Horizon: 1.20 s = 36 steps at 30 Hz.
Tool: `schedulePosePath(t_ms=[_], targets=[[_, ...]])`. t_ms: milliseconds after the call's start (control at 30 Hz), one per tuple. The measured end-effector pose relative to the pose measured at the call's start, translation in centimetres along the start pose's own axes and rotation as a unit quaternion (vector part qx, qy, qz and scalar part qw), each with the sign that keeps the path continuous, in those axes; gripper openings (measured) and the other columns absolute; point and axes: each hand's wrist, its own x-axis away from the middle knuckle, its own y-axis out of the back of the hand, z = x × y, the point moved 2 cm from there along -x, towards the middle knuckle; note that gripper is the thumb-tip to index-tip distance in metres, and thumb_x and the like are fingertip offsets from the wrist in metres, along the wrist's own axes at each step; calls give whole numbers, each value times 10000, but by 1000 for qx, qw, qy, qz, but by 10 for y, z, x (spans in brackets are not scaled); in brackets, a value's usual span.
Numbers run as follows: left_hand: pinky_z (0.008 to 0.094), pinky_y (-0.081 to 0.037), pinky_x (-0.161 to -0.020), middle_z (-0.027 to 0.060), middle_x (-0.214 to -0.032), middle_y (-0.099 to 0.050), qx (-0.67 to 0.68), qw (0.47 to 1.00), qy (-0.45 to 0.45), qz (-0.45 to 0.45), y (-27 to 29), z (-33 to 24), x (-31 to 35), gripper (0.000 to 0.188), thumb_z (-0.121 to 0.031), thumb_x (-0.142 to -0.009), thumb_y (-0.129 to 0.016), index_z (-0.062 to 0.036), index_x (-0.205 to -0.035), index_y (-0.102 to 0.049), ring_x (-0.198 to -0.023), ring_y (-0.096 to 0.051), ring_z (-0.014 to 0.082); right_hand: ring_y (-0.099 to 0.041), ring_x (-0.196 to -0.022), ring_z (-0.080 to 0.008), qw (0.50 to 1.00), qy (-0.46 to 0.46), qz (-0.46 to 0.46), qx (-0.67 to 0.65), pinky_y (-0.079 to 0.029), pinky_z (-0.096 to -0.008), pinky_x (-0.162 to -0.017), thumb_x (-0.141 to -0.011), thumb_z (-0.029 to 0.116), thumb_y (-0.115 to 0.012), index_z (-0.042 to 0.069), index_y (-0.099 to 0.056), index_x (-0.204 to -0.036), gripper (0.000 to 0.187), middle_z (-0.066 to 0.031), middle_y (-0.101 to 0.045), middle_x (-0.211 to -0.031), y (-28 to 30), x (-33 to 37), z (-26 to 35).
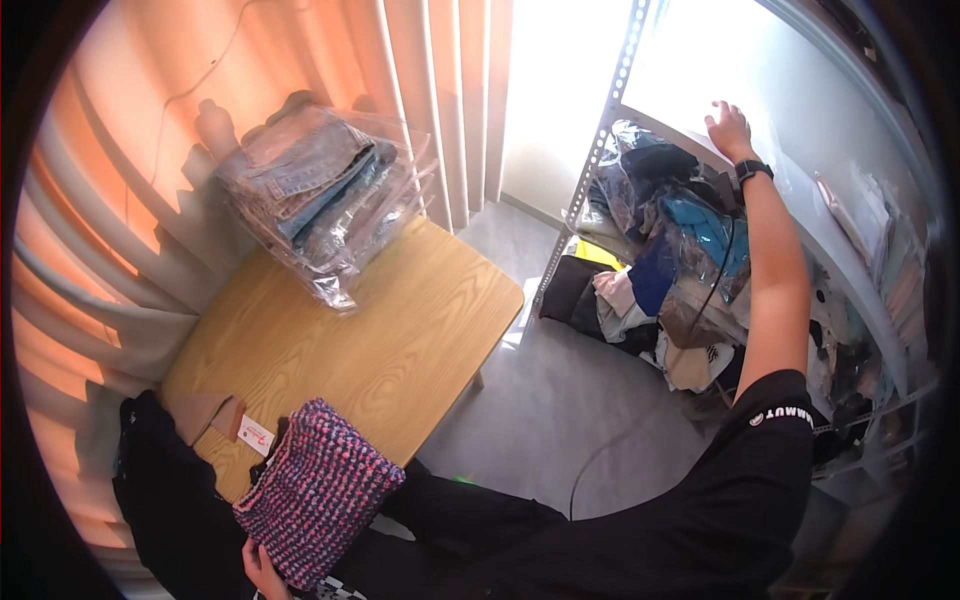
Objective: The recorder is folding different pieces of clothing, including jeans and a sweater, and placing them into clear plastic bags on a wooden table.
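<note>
My left hand (262, 570) is closed on the lower edge of a folded chunky-knit garment (318, 490) in pink, navy and white. The knit rests against the table's near edge, close to my body. Beside it lies a white hang tag (256, 434). My right arm reaches out to a metal shelf rack (607, 130). At its white upper shelf, my right hand (730, 130) has its fingers apart, with nothing visible in them. A dark watch (753, 171) is on that wrist.
Folded jeans in clear plastic bags (310, 190) are stacked on the far end of the wooden table (400, 320). Bagged clothes (690, 230) crowd the lower shelf. Black cloth (165, 490) and beige cloth (197, 412) lie at the left. A dark cable (590, 465) runs across the floor.
</note>
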Motion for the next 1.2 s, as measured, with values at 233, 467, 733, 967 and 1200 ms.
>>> schedulePosePath(t_ms=[233, 467, 733, 967, 1200], targets=[[362, -388, -939, 194, -1166, -588, 9, 1000, 12, -14, 3, -9, 3, 390, -222, -938, -541, 72, -1193, -530, -1035, -532, 280, -327, -1335, -287, 976, -68, 207, 2, -123, -580, -1098, -876, 432, -375, 186, -453, -1353, 541, -84, -348, -1458, -17, 19, 8], [359, -387, -937, 191, -1171, -582, 23, 999, 22, -8, 2, 0, 4, 392, -219, -940, -530, 74, -1200, -521, -1044, -528, 282, -454, -1219, -290, 999, -23, 13, 44, -220, -561, -1065, -853, 344, -445, 120, -573, -1226, 453, -82, -551, -1271, -20, 21, -1], [361, -388, -939, 195, -1170, -579, -7, 1000, 10, -15, 2, -1, 6, 391, -222, -945, -523, 74, -1200, -518, -1044, -527, 280, -627, -944, -271, 970, 5, -210, -124, -405, -448, -961, -853, 91, -547, 90, -536, -1056, 203, -46, -677, -998, -17, 38, -11], [386, -375, -954, 201, -1238, -535, 6, 998, 52, -21, -2, -28, 19, 475, -315, -938, -538, 34, -1254, -481, -1097, -505, 301, -635, -891, -257, 948, 1, -270, -166, -504, -374, -764, -832, 108, -610, 105, -568, -1038, 210, -54, -672, -961, 8, 59, -10], [389, -352, -989, 208, -1338, -449, -8, 996, 80, 23, -10, -27, 39, 701, -388, -863, -648, -5, -1367, -347, -1193, -446, 300, -556, -897, -231, 928, 16, -339, -152, -460, -359, -818, -806, 119, -621, 153, -707, -942, 165, -41, -586, -921, 32, 110, -8]])
